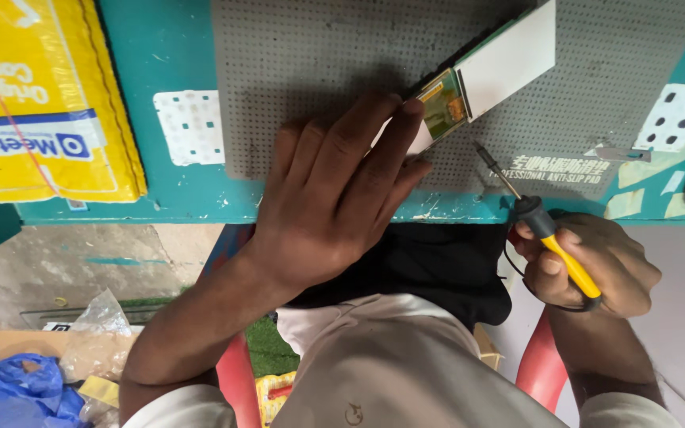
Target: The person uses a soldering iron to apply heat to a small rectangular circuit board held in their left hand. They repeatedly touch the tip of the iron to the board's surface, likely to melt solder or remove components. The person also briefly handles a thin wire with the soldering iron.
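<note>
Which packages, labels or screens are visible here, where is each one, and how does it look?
Yellow package: top left on the bench, flat, with a blue-and-white label band.
Screen panel: top centre on the grey mat, white rectangle, amber flex end under the left hand.
Mat label: lower right corner, white print.
</note>
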